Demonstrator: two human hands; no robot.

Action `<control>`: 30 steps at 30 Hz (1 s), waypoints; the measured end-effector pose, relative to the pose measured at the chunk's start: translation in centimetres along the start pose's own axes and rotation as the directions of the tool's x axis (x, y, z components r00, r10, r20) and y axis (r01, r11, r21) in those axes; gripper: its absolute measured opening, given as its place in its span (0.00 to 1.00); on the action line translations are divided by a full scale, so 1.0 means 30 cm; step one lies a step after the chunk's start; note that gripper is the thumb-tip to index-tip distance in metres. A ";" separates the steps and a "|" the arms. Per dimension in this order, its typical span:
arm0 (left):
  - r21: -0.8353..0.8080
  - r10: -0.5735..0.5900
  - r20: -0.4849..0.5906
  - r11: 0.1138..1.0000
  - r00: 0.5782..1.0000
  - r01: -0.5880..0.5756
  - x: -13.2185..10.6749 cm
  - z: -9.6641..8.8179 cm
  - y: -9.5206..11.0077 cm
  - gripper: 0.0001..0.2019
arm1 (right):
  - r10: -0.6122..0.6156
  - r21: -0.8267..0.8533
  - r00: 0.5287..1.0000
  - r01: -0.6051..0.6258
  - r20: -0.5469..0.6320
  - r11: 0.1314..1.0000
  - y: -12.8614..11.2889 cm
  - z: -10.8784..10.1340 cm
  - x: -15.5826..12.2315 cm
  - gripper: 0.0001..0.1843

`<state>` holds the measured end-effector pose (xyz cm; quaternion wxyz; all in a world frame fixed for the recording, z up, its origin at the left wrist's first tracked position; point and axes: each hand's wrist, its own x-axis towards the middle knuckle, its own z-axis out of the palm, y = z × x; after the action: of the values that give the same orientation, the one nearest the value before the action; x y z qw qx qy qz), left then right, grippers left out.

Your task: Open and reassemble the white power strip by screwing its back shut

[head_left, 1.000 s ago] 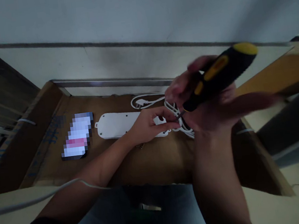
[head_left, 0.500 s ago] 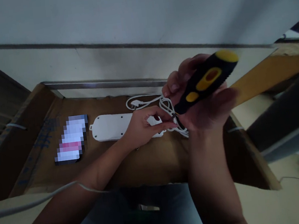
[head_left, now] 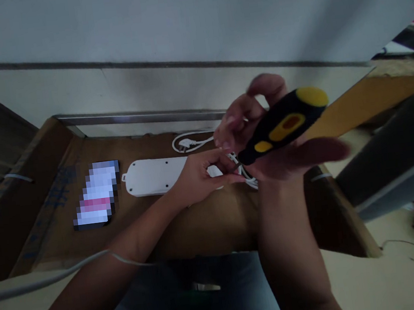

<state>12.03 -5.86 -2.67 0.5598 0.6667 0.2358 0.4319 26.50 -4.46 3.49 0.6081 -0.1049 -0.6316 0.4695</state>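
A black and yellow screwdriver (head_left: 282, 125) tilts up and right, its handle lying across the palm of my right hand (head_left: 280, 166). That hand's fingers and thumb are spread, not wrapped round the handle. My left hand (head_left: 198, 176) is closed in a pinch at the lower end of the screwdriver's shaft; its tip is hidden by the fingers. Beneath the left hand is a white power strip (head_left: 147, 177), back side up with screw holes at its corners. Its white cord (head_left: 193, 135) and plug (head_left: 186, 144) lie behind, with coils partly covered by my hands.
A phone (head_left: 96, 193) with a blurred-out screen lies to the left on the brown cardboard (head_left: 215, 219). Raised cardboard walls (head_left: 38, 191) stand at either side, and a pale panel (head_left: 146, 92) rises behind. Another pale cable (head_left: 56, 281) crosses over my left forearm.
The fingers and thumb of my right hand have spread further from the screwdriver's handle, which has tipped slightly lower. My left hand keeps its pinch at the shaft.
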 end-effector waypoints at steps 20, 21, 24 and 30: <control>-0.083 -0.089 0.186 0.991 0.978 0.106 0.005 -0.047 0.001 0.15 | -0.107 -0.260 0.979 0.059 -0.176 0.964 0.002 -0.031 -0.014 0.33; -0.085 -0.062 0.178 0.993 0.982 0.078 0.004 -0.046 -0.002 0.16 | -0.146 -0.267 0.974 0.097 -0.171 0.959 0.008 -0.024 -0.012 0.35; -0.059 -0.042 0.112 0.997 0.993 0.049 0.005 -0.035 -0.016 0.19 | -0.189 -0.197 0.967 0.155 -0.168 0.968 -0.001 0.003 -0.009 0.32; -0.033 -0.114 0.111 0.992 0.987 0.118 0.020 -0.039 -0.019 0.14 | 0.073 0.032 0.993 -0.070 -0.093 0.997 -0.094 0.025 -0.029 0.27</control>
<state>11.44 -4.58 -3.00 0.6091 0.6633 0.2348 0.3659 27.29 -6.95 5.08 0.6214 -0.1409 -0.5911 0.4945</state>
